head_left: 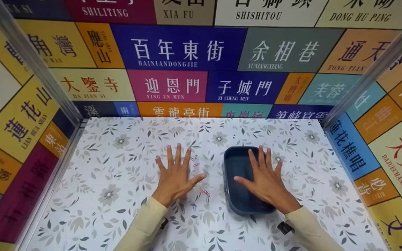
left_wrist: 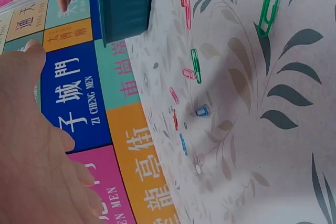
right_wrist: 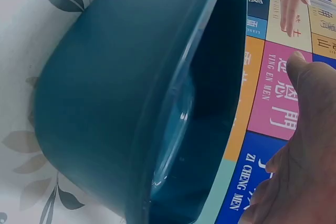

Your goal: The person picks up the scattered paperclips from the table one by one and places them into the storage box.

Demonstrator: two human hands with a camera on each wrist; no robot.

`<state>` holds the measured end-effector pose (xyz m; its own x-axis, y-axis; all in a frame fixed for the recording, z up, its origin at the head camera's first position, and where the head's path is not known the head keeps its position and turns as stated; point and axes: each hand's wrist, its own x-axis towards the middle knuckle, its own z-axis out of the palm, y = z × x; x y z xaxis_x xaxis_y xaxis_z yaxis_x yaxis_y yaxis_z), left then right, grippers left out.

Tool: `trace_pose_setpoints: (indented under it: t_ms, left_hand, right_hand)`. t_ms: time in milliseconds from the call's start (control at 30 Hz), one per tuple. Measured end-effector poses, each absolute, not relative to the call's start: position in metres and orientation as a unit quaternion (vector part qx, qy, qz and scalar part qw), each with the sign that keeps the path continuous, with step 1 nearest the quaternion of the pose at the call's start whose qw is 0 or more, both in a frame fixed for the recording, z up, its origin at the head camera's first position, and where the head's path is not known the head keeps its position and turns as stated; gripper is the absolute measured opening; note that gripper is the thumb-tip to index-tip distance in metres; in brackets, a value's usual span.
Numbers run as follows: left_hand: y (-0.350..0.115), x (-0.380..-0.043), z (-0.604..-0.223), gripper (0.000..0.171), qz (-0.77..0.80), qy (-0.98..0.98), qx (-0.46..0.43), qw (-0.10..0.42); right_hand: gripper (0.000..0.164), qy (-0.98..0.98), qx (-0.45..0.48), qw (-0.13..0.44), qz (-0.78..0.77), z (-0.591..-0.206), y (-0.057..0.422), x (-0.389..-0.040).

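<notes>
My left hand (head_left: 175,179) hovers over the table with its fingers spread and nothing in its grip. Beneath and beside it lie several scattered paper clips (head_left: 205,192) in pink, red, green and blue. In the left wrist view, a green paper clip (left_wrist: 269,11) lies nearest the camera, and a small blue piece (left_wrist: 202,110) sits farther off among the clips. My right hand (head_left: 267,176), also spread and holding nothing, is above a dark teal plastic basin (head_left: 240,200). It overlaps the basin's right side in the head view. The basin's visible inside shows no contents.
A white tabletop (head_left: 92,167) with a grey leaf and flower print bears everything. Panels of colourful place-name signs (head_left: 176,48) rise behind and on both sides. Clear strips (head_left: 40,62) run up the corners.
</notes>
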<state>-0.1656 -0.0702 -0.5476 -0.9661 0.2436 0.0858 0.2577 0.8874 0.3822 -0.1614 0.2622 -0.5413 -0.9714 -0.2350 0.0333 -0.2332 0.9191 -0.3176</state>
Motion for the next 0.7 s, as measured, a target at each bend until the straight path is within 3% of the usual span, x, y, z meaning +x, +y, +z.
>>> trace_pose_setpoints:
  t_ms: [300, 433, 700]
  left_hand:
    - [-0.074, -0.167, -0.552, 0.105, -0.252, -0.958, -0.137, -0.017]
    - [-0.076, -0.166, -0.559, 0.102, -0.278, -0.948, -0.154, -0.021]
    - [-0.08, -0.166, -0.571, 0.081, -0.292, -0.938, -0.184, 0.042]
  right_hand:
    - [0.107, 0.97, -0.121, -0.011, -0.211, -0.554, 0.267, -0.162]
    - [0.1, 0.961, -0.121, -0.045, -0.246, -0.563, 0.272, -0.16]
    - [0.074, 0.921, -0.128, -0.15, -0.336, -0.58, 0.284, -0.155]
